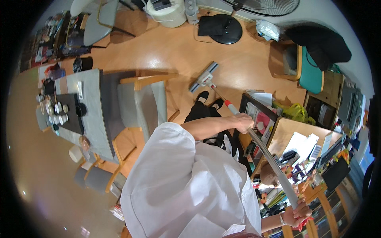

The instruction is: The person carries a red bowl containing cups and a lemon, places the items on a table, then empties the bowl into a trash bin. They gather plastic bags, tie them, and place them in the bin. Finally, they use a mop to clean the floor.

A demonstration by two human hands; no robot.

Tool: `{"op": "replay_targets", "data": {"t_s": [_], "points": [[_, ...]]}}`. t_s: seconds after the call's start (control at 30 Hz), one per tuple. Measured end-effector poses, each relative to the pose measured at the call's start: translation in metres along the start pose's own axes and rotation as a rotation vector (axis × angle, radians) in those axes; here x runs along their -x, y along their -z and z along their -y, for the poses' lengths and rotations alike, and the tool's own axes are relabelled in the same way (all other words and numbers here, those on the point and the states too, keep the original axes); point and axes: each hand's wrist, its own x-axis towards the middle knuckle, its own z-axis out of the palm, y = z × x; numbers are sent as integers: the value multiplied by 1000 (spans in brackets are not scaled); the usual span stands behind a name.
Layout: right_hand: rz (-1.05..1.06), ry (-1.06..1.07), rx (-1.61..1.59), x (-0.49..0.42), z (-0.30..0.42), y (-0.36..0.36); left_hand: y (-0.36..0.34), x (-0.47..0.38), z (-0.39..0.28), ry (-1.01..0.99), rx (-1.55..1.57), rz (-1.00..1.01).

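A long mop pole (pixel 269 156) runs slantwise past my right side. Its wide mop head (pixel 204 78), with grey-blue strips and a white bracket, rests on the wooden floor ahead of my shoes (pixel 203 96). My left hand (pixel 244 122) reaches across my body and grips the pole's metal middle, above a red collar (pixel 227 103). Higher up, my right hand (pixel 298 212) is closed around the grey upper end. Something red (pixel 304 223) shows beside those fingers; its shape is partly hidden.
At left, chairs (pixel 148 104) surround a grey table (pixel 92 116) bearing a tea tray (pixel 74 114). A standing fan's base (pixel 226 29) and a white bucket-like container (pixel 169 15) stand ahead. A cluttered desk (pixel 279 134), yellow bag (pixel 297 113) and green-seated chair (pixel 311 71) are at right.
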Motion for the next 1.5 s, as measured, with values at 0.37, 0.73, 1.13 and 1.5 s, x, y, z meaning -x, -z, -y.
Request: {"op": "replay_targets", "data": {"t_s": [0.37, 0.73, 1.13, 1.5], "points": [[45, 34, -90, -16, -137, -151, 96, 109, 174, 171, -99, -451], [-277, -19, 257, 63, -52, -118, -7, 66, 87, -37, 30, -113], [-734, 63, 313, 222, 31, -73, -81, -23, -60, -368, -128, 596], [-481, 648, 34, 94, 51, -40, 26, -131, -127, -505, -167, 507]]}}
